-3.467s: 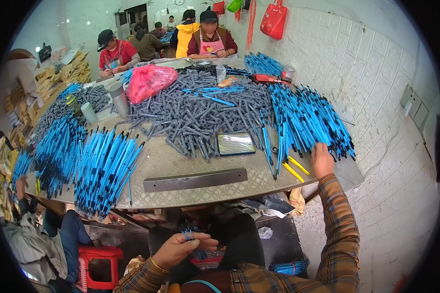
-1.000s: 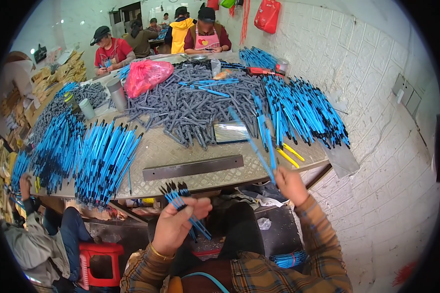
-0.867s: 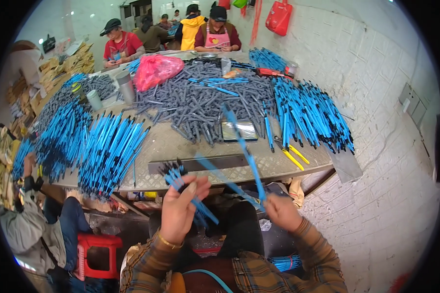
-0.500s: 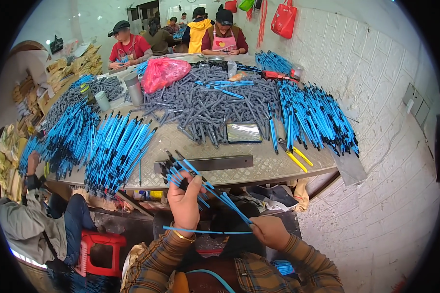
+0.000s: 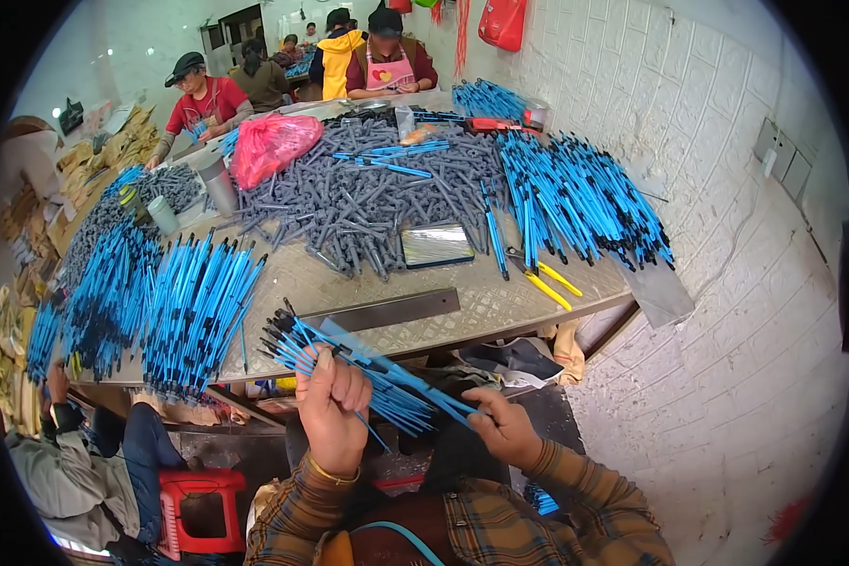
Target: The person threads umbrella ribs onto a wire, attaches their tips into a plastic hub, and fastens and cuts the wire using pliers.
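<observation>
My left hand is closed around a bundle of thin blue rods with black ends, held in front of the table edge. The black ends fan out past my thumb, up and to the left. My right hand pinches the lower right ends of a few blue rods that slant across the bundle, partly blurred. Just beyond the bundle, a dark metal bar lies on the table. A flat rectangular tin and yellow-handled pliers are farther in.
Grey plastic parts are heaped mid-table. Blue rods are piled at the left and right. A pink bag and grey flask stand behind. A person on the left sits by a red stool; others work at the far side.
The view has shifted to the right. The single blue rod that lay across below my hands is gone from there. More of the bundle shows, and my right hand is slightly higher.
</observation>
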Demonstrator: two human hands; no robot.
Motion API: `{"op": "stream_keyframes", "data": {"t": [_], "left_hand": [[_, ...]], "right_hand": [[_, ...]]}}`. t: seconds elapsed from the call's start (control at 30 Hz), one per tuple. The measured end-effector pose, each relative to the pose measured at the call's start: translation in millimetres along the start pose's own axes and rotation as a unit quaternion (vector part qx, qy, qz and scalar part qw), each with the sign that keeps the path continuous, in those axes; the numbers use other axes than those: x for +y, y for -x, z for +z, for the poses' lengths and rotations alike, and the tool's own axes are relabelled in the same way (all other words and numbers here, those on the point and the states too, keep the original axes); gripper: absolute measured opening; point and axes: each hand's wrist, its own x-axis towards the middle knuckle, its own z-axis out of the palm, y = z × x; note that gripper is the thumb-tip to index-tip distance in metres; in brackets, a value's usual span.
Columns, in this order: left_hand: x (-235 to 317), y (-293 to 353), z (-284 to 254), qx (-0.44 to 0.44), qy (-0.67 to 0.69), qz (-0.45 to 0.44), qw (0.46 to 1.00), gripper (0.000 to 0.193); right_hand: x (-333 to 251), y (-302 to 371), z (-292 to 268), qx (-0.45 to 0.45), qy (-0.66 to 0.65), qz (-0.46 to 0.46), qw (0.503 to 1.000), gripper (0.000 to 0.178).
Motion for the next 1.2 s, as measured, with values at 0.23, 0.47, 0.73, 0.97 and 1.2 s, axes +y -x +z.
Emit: {"op": "stream_keyframes", "data": {"t": [0.23,0.47,0.73,0.97,1.2], "left_hand": [[26.7,13.9,-5.2,-0.131,-0.023,-0.12,0.984,0.014],[39.8,16.3,-29.8,-0.222,-0.189,-0.317,0.902,0.025],[58.2,13.4,-46.4,-0.239,-0.271,-0.333,0.871,0.035],[55.7,15.6,-34.6,-0.141,-0.189,-0.242,0.941,0.043],[48.9,-8.0,-25.8,-0.088,-0.15,-0.13,0.976,0.038]], "right_hand": [[11.9,-118.5,-79.0,0.168,0.242,-0.026,0.955,0.028],[55.6,-235.8,-110.7,0.074,0.545,0.155,0.821,0.029],[53.8,-220.8,-123.5,0.175,0.518,0.16,0.822,0.025],[27.6,-134.8,-138.8,0.314,0.204,-0.088,0.923,0.018],[-30.5,-52.5,-105.7,0.087,-0.202,0.09,0.971,0.012]]}}
